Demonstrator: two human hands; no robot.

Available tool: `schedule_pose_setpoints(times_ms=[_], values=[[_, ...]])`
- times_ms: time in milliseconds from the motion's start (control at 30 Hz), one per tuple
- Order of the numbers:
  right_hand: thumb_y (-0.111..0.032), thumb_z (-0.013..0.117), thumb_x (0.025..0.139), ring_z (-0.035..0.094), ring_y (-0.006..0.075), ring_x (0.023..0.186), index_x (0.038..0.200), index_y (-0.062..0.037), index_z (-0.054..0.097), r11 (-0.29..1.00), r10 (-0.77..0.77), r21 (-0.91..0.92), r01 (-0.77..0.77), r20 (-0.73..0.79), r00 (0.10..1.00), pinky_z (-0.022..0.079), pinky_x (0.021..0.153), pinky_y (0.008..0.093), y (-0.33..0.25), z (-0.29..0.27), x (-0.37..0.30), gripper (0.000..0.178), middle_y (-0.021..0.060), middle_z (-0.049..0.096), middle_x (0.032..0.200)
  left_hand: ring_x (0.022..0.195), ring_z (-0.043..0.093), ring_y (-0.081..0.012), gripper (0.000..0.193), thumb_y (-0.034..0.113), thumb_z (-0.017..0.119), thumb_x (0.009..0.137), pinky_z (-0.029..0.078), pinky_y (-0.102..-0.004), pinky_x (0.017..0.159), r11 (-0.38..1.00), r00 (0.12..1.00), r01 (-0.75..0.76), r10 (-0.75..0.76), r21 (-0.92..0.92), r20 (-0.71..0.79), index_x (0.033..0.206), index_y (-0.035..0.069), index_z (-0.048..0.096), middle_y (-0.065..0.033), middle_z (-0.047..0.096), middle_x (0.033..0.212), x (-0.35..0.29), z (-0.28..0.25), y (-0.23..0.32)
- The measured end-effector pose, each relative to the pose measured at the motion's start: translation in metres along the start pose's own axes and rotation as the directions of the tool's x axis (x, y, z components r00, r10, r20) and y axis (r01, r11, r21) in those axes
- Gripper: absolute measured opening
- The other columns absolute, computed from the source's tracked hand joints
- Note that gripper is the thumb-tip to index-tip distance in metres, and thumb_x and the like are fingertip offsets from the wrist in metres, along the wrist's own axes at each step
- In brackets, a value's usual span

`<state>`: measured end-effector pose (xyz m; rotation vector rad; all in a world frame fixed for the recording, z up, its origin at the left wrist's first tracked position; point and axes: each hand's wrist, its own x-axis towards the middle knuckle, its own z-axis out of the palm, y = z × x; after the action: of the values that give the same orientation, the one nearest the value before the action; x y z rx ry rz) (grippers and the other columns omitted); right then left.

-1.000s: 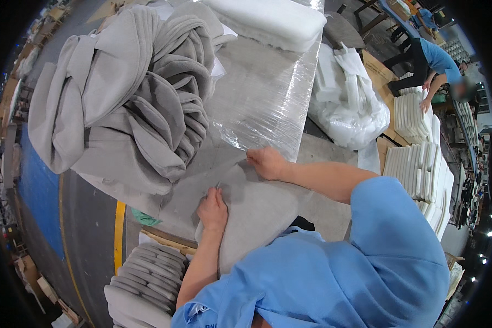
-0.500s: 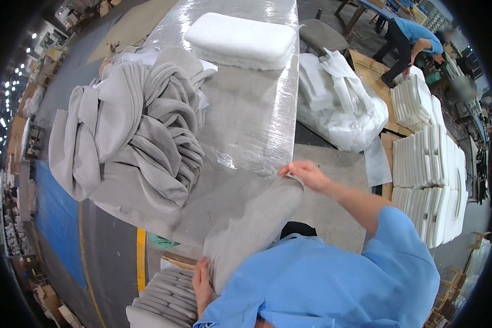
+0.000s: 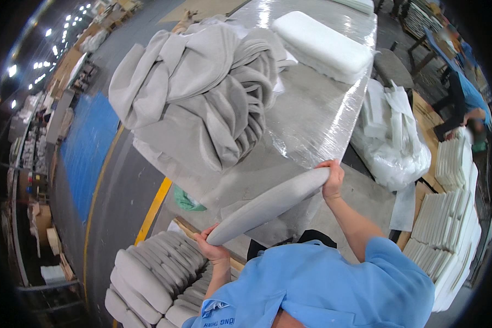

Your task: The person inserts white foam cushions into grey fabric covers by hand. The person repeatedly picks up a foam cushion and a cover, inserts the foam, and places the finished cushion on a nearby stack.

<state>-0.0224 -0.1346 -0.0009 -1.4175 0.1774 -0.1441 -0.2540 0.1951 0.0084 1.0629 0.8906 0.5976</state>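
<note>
- While a blue sheet (image 3: 90, 156) is covering floor at the far left, a yellow stripe (image 3: 154, 209) is running along the floor nearer the worktop (image 3: 309, 106).
- A cushion stack (image 3: 153, 268) is standing in packed rows beside the person's left forearm; its many pieces are looking plump, covered and done.
- A green cloth (image 3: 188, 199) is showing just beyond the worktop's edge.
- A heap of grey covers (image 3: 197, 93) is lying limp and folded on the worktop; these are looking empty, so a good share is apparently waiting.
- The left hand (image 3: 214, 250) is gripping the lower-left end of a grey cushion (image 3: 270, 205).
- That cushion is slanting between both hands, in front of the person's chest by the worktop's near edge; it is looking smooth and filled, probably almost done, though its underside is not showing.
- A white pad (image 3: 322, 46) is lying uncovered farther up the worktop.
- The right hand (image 3: 333, 183) is grasping the cushion's upper-right end.
- A clear bag (image 3: 391, 161) of white material is slumping beside the worktop.
- White stacks (image 3: 443, 210) of bare pads are standing at the far right, and a co-worker (image 3: 460, 98) is bending near them.
</note>
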Motion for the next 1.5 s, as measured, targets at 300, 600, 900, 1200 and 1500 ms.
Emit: schedule_pose_setpoints(times_ms=[300,600,900,1200,1500], values=[[-0.056,0.04,0.109,0.065,0.0218,0.1,0.108,0.0052,0.071,0.97,0.207,0.159,-0.183,-0.146,0.967,0.05,0.092,0.0348,0.024,-0.004,0.017,0.068,0.0149,0.072,0.101,0.128,0.056,-0.027,0.074,0.065,0.033,0.107,0.042,-0.0423,0.111,0.993,0.988,0.002,-0.02,-0.115,-0.15,0.137,0.001,0.058,-0.0145,0.062,0.136,0.009,0.033,-0.003],[-0.048,0.048,0.108,0.056,0.0277,0.125,0.139,-0.0107,0.062,0.714,0.602,-0.655,-0.248,0.394,0.694,0.049,0.099,0.0408,-0.087,-0.027,0.039,0.051,0.0164,0.054,0.147,0.136,0.053,-0.0302,0.075,0.038,0.068,0.099,0.049,-0.0453,0.107,0.801,0.835,0.298,-0.483,0.518,0.266,0.162,0.013,0.034,-0.0155,0.05,0.154,0.017,0.016,0.079],[-0.041,0.034,0.113,0.068,0.0172,0.095,0.14,-0.0051,0.061,0.82,0.566,-0.348,-0.455,0.615,0.549,0.063,0.075,0.0332,-0.124,-0.033,0.038,0.052,0.0139,0.055,0.144,0.12,0.063,-0.0288,0.058,0.036,0.064,0.101,0.058,-0.0446,0.092,0.769,0.745,0.558,-0.63,0.31,0.221,0.152,0.01,0.05,-0.0123,0.061,0.141,0.003,-0.023,0.082],[-0.038,0.038,0.113,0.073,0.0168,0.085,0.141,-0.0008,0.058,0.853,0.439,-0.112,-0.51,0.683,0.584,0.064,0.078,0.0318,-0.121,-0.023,0.039,0.051,0.0108,0.071,0.113,0.104,0.067,-0.0327,0.054,0.047,0.053,0.106,0.057,-0.0502,0.076,0.812,0.793,0.526,-0.576,0.252,0.2,0.147,0.012,0.052,-0.0146,0.067,0.131,0.006,-0.022,0.083],[-0.031,0.061,0.106,0.067,0.0101,0.08,0.133,-0.0034,0.065,0.922,0.375,-0.164,-0.351,0.608,0.7,0.06,0.075,0.0296,-0.099,-0.017,0.024,0.038,0.0027,0.069,0.1,0.12,0.063,-0.0342,0.06,0.054,0.042,0.109,0.055,-0.0501,0.083,0.891,0.85,0.455,-0.433,-0.003,0.301,0.155,0.016,0.045,-0.0111,0.061,0.143,-0.018,-0.023,0.075]])
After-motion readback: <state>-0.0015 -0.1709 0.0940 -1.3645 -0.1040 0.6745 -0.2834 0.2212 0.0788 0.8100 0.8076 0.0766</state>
